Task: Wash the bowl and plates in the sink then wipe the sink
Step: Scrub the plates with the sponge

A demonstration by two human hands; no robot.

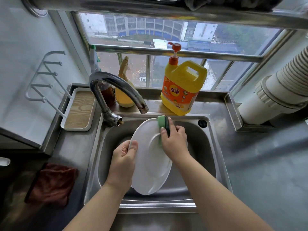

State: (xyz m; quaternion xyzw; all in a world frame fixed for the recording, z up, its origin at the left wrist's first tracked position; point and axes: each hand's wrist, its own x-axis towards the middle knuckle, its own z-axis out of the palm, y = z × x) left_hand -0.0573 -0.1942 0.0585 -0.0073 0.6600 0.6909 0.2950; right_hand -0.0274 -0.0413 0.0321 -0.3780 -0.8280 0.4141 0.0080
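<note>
Hands (122,161) on plate (150,164) and sponge (162,123), "KEON" jug (181,90) behind.

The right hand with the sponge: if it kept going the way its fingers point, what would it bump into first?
Probably the sink's back wall. The right hand points up and away over the plate, with the yellow detergent jug standing on the ledge just beyond; depth is hard to judge.

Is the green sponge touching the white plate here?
Touching. In the head view the right hand presses the green sponge against the upper face of the white plate, with no gap visible between them.
</note>
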